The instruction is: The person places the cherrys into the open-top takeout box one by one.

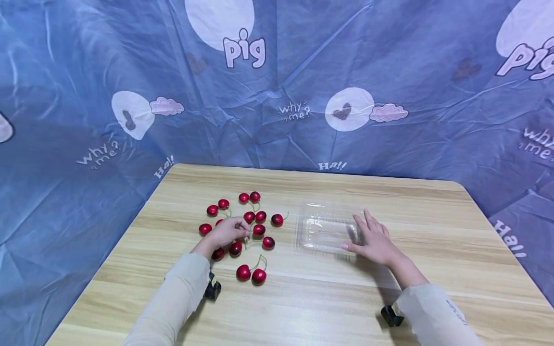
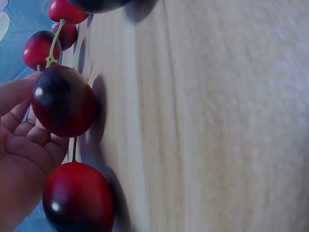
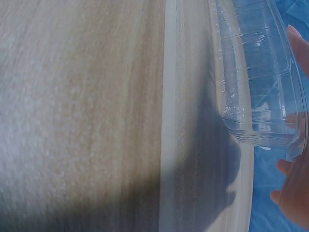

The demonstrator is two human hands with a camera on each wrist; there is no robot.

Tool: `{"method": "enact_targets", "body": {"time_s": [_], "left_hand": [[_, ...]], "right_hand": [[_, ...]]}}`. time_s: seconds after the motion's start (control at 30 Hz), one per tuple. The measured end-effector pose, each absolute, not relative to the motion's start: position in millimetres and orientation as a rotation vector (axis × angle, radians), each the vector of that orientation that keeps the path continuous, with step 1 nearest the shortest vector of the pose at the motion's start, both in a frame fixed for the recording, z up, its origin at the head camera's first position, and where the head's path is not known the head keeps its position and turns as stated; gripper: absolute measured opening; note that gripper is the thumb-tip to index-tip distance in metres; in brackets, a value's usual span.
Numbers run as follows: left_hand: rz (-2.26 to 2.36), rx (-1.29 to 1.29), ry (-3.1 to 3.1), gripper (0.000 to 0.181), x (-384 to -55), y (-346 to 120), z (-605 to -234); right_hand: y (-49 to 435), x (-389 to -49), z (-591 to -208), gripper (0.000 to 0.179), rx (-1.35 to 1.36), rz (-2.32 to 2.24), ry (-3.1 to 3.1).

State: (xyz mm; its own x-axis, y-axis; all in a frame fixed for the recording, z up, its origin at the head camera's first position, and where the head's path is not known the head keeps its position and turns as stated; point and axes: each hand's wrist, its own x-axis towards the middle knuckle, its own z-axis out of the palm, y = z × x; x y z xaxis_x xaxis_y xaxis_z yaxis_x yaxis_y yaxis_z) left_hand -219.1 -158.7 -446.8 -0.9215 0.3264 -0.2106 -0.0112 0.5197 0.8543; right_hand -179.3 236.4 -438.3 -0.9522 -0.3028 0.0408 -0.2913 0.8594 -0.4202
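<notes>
Several red cherries [image 1: 258, 277] with green stems lie on the left half of the table, many joined in pairs. My left hand [image 1: 228, 231] is among them, thumb and forefinger together at a thin cherry stem. In the left wrist view its curled fingers [image 2: 29, 137] are partly hidden behind a dark red cherry [image 2: 63, 101]; another cherry [image 2: 78, 195] sits closer to the camera. To the right, a clear plastic box [image 1: 322, 230] stands with its hollow side up. My right hand [image 1: 374, 242] rests at the box's right end, thumb and fingers spread along the rim.
The light wooden table [image 1: 303, 307] ends at a blue printed cloth [image 1: 277, 86] hanging behind it. Black wrist cameras [image 1: 212, 287] sit under both sleeves, close over the tabletop. A single cherry [image 1: 277, 220] lies between the group and the box.
</notes>
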Motion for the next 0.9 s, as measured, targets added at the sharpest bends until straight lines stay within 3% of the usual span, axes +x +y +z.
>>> {"method": "enact_targets", "body": {"time_s": [0.9], "left_hand": [[1.643,0.229,2.293,0.011,-215.0,-149.1,-431.9]], "right_hand": [[236.4,-178.5,-439.8,0.09,-0.484,-0.695,3.017]]}}
